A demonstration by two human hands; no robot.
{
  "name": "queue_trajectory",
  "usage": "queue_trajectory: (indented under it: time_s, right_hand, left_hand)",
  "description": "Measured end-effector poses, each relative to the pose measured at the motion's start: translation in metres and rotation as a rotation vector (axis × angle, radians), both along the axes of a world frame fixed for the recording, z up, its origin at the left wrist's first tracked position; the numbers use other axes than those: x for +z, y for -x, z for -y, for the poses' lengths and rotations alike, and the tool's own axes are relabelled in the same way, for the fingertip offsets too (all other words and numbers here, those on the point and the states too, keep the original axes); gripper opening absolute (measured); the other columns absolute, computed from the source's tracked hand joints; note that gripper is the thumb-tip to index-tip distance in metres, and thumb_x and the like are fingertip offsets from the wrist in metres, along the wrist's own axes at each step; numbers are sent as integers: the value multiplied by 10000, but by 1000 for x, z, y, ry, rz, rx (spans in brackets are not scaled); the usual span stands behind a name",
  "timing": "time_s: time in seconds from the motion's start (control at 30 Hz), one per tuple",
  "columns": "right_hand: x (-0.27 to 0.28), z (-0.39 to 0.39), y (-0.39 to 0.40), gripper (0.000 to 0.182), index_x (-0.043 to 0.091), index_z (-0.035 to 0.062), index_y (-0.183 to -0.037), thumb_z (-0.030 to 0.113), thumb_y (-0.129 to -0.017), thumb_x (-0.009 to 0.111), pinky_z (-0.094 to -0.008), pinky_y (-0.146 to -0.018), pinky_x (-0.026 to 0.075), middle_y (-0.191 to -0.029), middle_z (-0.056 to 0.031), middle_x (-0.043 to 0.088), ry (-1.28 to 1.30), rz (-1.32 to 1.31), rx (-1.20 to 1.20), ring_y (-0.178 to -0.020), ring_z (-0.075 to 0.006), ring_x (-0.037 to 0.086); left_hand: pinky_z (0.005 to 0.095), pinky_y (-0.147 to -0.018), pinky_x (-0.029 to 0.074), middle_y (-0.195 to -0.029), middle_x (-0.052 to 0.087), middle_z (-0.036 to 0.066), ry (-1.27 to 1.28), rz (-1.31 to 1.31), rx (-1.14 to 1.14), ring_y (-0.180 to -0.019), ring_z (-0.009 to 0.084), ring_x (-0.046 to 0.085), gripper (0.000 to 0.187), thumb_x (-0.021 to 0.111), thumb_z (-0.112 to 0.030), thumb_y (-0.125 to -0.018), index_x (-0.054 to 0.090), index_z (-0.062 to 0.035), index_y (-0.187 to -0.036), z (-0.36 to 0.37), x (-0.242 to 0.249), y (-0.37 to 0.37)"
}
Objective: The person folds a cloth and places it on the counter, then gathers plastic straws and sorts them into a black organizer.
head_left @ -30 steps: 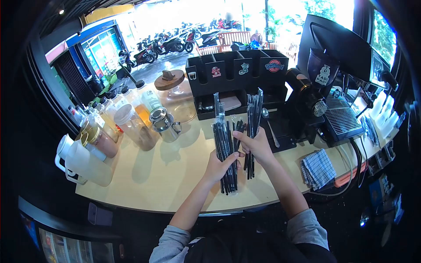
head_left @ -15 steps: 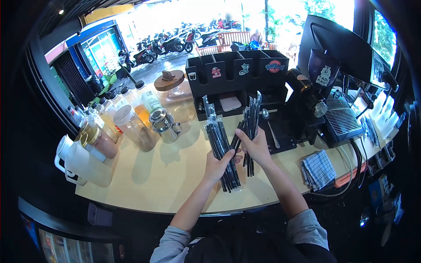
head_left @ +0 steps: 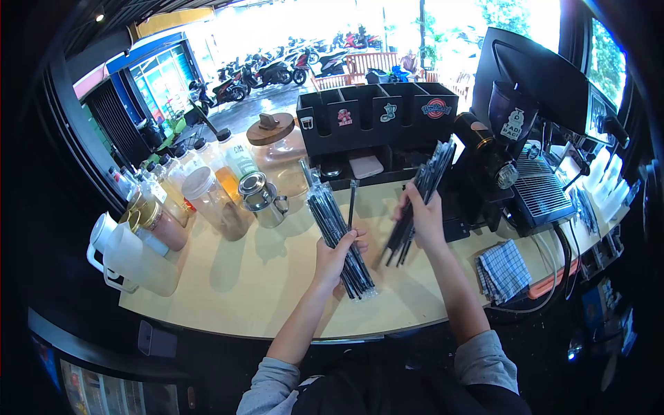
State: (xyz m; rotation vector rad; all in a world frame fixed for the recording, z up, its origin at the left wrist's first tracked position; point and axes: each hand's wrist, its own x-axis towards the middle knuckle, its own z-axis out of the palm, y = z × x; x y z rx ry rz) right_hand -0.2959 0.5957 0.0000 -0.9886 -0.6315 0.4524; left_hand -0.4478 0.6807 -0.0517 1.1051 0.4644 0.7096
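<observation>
My left hand [head_left: 333, 260] is closed around a thick bundle of black straws [head_left: 328, 213] in clear wrappers, tilted with its top toward the left. A single black straw [head_left: 353, 199] stands apart from that bundle, rising beside the left fingers. To the right, my right hand [head_left: 425, 216] grips a second bundle of black straws [head_left: 434, 168], leaning toward the upper right and smeared by motion at its lower end. Both bundles are above the light wooden counter [head_left: 277, 297], with a gap between them.
Behind the hands stands a black compartment organizer [head_left: 366, 131] with a phone-like item [head_left: 366, 164] on its lower shelf. A metal pot [head_left: 261, 199], a clear jar [head_left: 214, 204] and several bottles are at left. A coffee grinder [head_left: 484, 152], espresso machine [head_left: 536, 183] and checkered cloth [head_left: 503, 271] are at right.
My hands have moved apart. The right one shifted right and up with its bundle, now over the spoon's place; the left moved slightly left. One straw now stands apart at the left hand.
</observation>
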Motion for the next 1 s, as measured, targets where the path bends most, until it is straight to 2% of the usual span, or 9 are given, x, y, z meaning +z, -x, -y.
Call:
queue_trajectory:
  time_s: [0.17, 0.27, 0.37, 0.47, 0.53, 0.7, 0.8, 0.9, 1.0]
  right_hand:
    - [7, 13, -1, 182, 516, 6, -820, 167, -819, 600, -216, -357, 309, -511, 20, 414, 332, -45, 531, -366, -56, 367]
    - [13, 14, 16, 176, 550, -11, -861, 145, -809, 613, -200, -348, 292, -525, 11, 452, 272, -24, 432, -369, -44, 376]
    - [29, 22, 20, 172, 556, -32, -906, 109, -816, 596, -176, -340, 288, -592, -35, 542, 86, 81, 259, -363, -25, 382]
    - [43, 36, 23, 152, 555, -36, -919, 79, -822, 577, -188, -410, 375, -638, -52, 576, 75, 234, 222, -426, -53, 471]
    - [38, 39, 33, 136, 572, -28, -929, 45, -815, 571, -221, -532, 448, -696, -62, 603, -11, 549, 161, -553, -94, 561]
    - [25, 39, 39, 197, 605, 6, -909, -20, -714, 608, -236, -595, 457, -755, -79, 610, 5, 844, 40, -668, -142, 604]
    - [15, 35, 34, 346, 597, 24, -939, -53, -602, 601, -281, -616, 461, -802, -102, 605, 41, 985, 43, -734, -229, 621]
    - [5, 28, 41, 354, 589, 26, -946, -62, -603, 584, -315, -655, 467, -810, -107, 597, 62, 1073, 169, -750, -273, 601]
    - [-14, 24, 40, 322, 585, 22, -928, -52, -615, 588, -325, -659, 464, -814, -115, 595, 176, 1082, 246, -747, -290, 587]
  left_hand:
    - [313, -687, 541, -995, 592, 187, -85, -1, -181, -748, 203, 628, 268, 545, -113, -839, 489, 53, -1041, 5, 7, 1]
    - [351, -815, 510, -1017, 580, 166, 95, 64, -312, -805, 204, 613, 254, 544, -100, -834, 494, 40, -1040, 7, 9, -1]
    - [350, -838, 499, -992, 581, 133, 212, 42, -173, -793, 198, 607, 235, 546, -102, -833, 509, 15, -1034, -17, -18, -3]
    - [288, -720, 513, -832, 581, 47, 340, 70, -61, -702, 151, 584, 186, 559, -145, -837, 538, -23, -976, -37, -26, 0]
    - [246, -589, 483, -701, 545, -16, 391, 79, -139, -637, 115, 552, 183, 569, -213, -844, 548, -59, -941, -42, -22, 2]
    - [244, -539, 483, -644, 525, -35, 381, 188, 174, -634, 102, 549, 177, 561, -256, -854, 547, -89, -910, -48, -23, -10]
    - [229, -542, 483, -653, 522, -31, 454, 166, -111, -578, 92, 529, 234, 560, -295, -853, 545, -75, -933, -49, -16, -3]
    - [219, -531, 467, -673, 530, -42, 498, 205, -323, -578, 74, 517, 280, 569, -328, -845, 537, -86, -981, -41, -4, -7]
    - [211, -518, 451, -680, 529, -57, 437, 218, -222, -576, 42, 504, 294, 581, -319, -838, 541, -94, -1023, -33, 16, -9]
